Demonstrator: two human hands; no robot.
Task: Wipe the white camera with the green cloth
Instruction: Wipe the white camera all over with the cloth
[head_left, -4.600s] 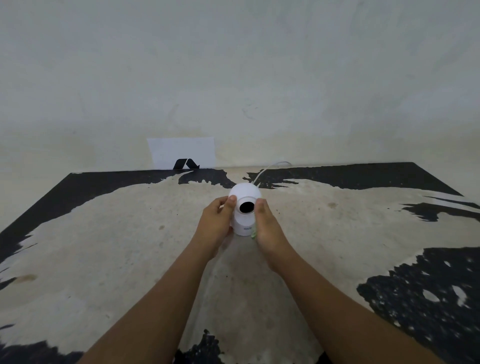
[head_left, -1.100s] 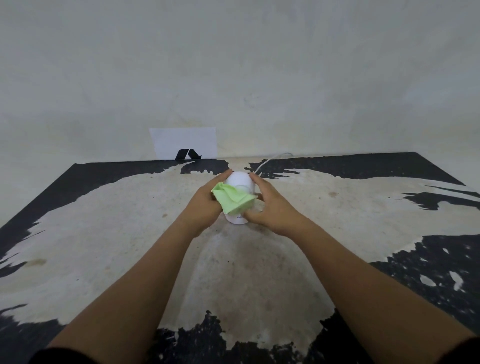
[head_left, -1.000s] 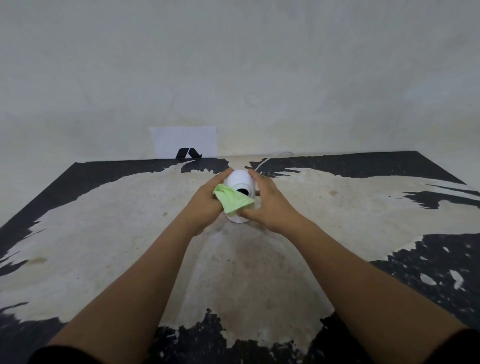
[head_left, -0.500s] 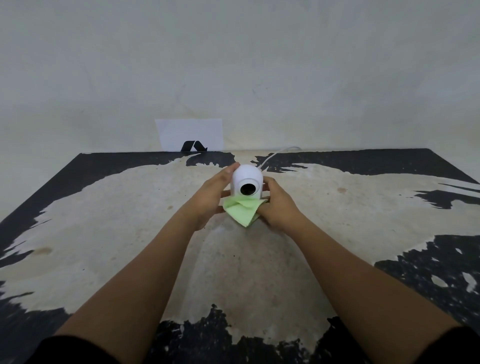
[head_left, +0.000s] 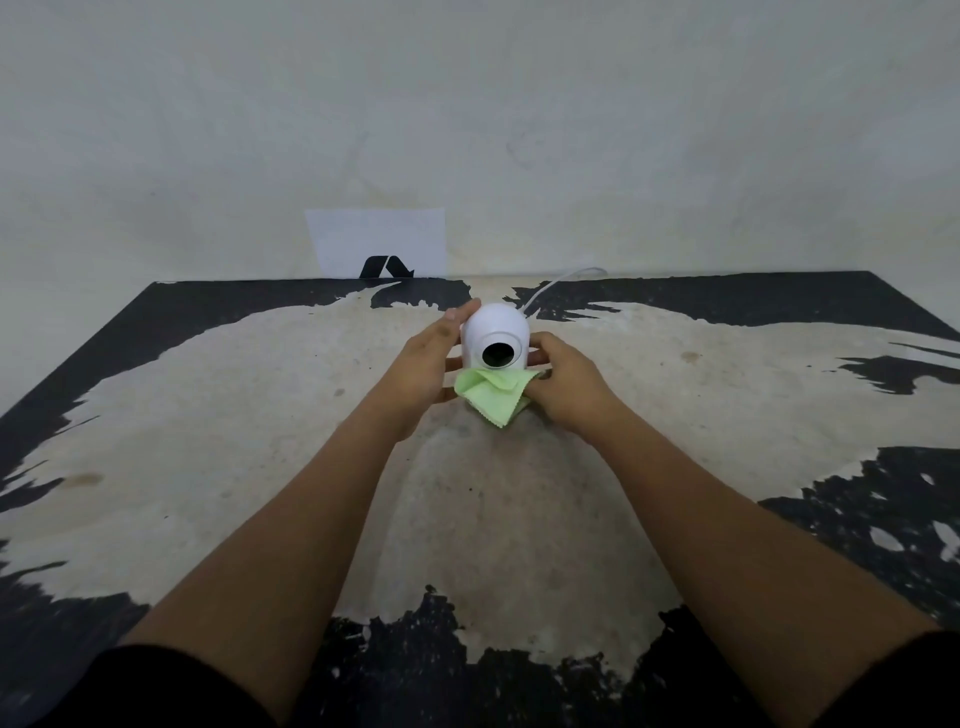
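A white dome-shaped camera (head_left: 496, 332) with a round black lens facing me stands upright in the middle of the table. My left hand (head_left: 423, 366) cups its left side, fingers reaching up to the dome. My right hand (head_left: 563, 382) is at the camera's lower right and pinches the green cloth (head_left: 493, 392), which drapes over the camera's base just below the lens. The base itself is hidden by the cloth.
The table (head_left: 260, 415) has a worn beige top with black patches. A white cable (head_left: 558, 283) runs from behind the camera to the far edge. A white sheet with a black mark (head_left: 376, 244) leans on the wall behind.
The green cloth has slid down from over the lens to the camera's base, uncovering the lens. My right hand dropped lower with it; my left hand stayed on the camera's side.
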